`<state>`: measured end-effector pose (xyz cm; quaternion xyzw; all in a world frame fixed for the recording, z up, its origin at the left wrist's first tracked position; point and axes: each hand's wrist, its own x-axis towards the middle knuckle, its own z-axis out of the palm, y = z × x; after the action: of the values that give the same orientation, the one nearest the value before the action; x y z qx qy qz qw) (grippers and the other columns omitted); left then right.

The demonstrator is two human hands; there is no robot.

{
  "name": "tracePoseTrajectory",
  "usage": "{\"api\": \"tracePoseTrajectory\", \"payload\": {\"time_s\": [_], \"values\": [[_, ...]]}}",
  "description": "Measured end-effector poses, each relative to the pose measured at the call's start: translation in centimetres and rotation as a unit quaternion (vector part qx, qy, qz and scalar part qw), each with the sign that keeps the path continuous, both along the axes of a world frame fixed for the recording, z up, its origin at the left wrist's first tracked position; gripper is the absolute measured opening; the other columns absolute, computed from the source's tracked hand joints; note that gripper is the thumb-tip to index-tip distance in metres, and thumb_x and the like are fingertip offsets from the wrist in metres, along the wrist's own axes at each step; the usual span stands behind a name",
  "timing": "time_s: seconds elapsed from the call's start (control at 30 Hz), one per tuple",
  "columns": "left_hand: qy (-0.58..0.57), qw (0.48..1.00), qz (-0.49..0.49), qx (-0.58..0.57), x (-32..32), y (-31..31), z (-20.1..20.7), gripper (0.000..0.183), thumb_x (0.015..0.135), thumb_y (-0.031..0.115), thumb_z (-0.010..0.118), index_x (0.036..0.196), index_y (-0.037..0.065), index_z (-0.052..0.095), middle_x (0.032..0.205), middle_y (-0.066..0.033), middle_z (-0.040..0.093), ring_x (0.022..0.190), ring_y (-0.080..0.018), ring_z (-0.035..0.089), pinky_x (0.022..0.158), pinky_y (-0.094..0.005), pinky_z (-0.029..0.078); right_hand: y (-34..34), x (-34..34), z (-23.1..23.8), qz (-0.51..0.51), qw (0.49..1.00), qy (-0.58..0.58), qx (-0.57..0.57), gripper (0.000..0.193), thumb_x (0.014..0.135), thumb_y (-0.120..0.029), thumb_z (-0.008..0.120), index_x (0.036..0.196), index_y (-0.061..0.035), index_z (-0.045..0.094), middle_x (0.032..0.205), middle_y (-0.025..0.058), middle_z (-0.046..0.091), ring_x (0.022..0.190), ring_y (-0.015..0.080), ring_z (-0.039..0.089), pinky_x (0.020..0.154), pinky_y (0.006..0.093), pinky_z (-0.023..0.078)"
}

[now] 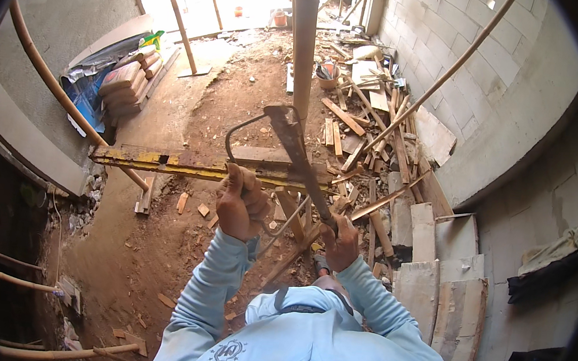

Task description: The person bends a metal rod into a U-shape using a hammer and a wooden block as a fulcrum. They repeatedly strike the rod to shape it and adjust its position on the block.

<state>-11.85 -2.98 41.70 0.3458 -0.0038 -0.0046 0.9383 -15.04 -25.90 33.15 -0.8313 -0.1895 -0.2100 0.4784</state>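
Observation:
My left hand [239, 202] is closed around the side of a thin bent metal frame [238, 134], which looks like a bow saw's frame; its blade cannot be made out. In my right hand [340, 244] is the lower end of a machete [298, 155], its dark, worn blade slanting up and away to the left, broadest at the far end. The blade's far end overlaps the top of the frame; whether they touch I cannot tell. Just beyond both hands runs a worn yellow-painted beam [193, 164], raised above the ground.
Upright in front stands a wooden post [303, 49]. Scrap wood [378, 119] lies heaped at the right, with a bucket [327, 76] beside it. Stacked sacks [127, 88] lie at the far left. Bamboo poles [51, 81] lean on both sides. Boards [442, 293] lie near right.

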Motion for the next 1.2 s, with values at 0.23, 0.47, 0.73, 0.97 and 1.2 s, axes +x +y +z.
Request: {"api": "tracePoseTrajectory", "payload": {"time_s": [0.23, 0.47, 0.73, 0.97, 1.2], "values": [[-0.024, 0.999, -0.020, 0.011, 0.1, -2.0, 1.7, 0.046, 0.101, 0.051, 0.042, 0.079, 0.011, 0.046, 0.055, 0.0067, 0.024, 0.042, -0.0063, 0.019, 0.038, -0.0257, 0.016, 0.0, 0.9, -0.8, -0.024, 0.999, -0.017, -0.027, 0.038, 0.094, -0.035, 0.061, 0.108, -0.0006, 0.057, 0.072, 0.0162, 0.065, 0.062, 0.0364, 0.066, 0.054, 0.0425, 0.051], [-0.063, 0.997, -0.026, 0.029, 0.2, -3.8, 2.7, 0.047, 0.102, 0.053, 0.035, 0.078, 0.013, 0.042, 0.056, 0.0064, 0.021, 0.042, -0.0062, 0.016, 0.038, -0.0251, 0.014, 0.2, 1.7, -0.2, -0.038, 0.998, -0.042, -0.022, 0.037, 0.093, -0.034, 0.063, 0.107, -0.0009, 0.057, 0.071, 0.0159, 0.065, 0.063, 0.0359, 0.066, 0.053, 0.0422, 0.051], [-0.087, 0.993, -0.084, 0.005, 0.5, -3.7, 2.8, 0.048, 0.102, 0.053, 0.035, 0.079, 0.013, 0.045, 0.056, 0.0066, 0.022, 0.042, -0.0066, 0.015, 0.038, -0.0252, 0.015, -1.6, 3.8, -0.2, -0.090, 0.991, -0.072, -0.061, 0.038, 0.091, -0.039, 0.065, 0.098, -0.0024, 0.056, 0.062, 0.0137, 0.060, 0.056, 0.0353, 0.064, 0.049, 0.0426, 0.049], [0.030, 0.998, -0.035, 0.039, 1.5, -6.0, 3.0, 0.056, 0.100, 0.058, 0.034, 0.069, 0.012, 0.042, 0.057, 0.0052, 0.024, 0.047, -0.0084, 0.023, 0.043, -0.0257, 0.023, -3.3, 6.4, -2.7, -0.182, 0.961, -0.127, -0.167, 0.042, 0.092, -0.044, 0.062, 0.089, -0.0029, 0.055, 0.056, 0.0112, 0.056, 0.049, 0.0319, 0.061, 0.043, 0.0413, 0.048], [-0.003, 0.998, -0.068, -0.004, 1.6, -6.5, -0.1, 0.058, 0.098, 0.060, 0.036, 0.064, 0.014, 0.035, 0.056, 0.0048, 0.024, 0.047, -0.0097, 0.021, 0.043, -0.0269, 0.021, -5.1, 8.1, -5.0, -0.188, 0.944, -0.187, -0.194, 0.043, 0.092, -0.043, 0.062, 0.089, -0.0017, 0.052, 0.058, 0.0126, 0.054, 0.049, 0.0338, 0.059, 0.045, 0.0429, 0.047]]}}
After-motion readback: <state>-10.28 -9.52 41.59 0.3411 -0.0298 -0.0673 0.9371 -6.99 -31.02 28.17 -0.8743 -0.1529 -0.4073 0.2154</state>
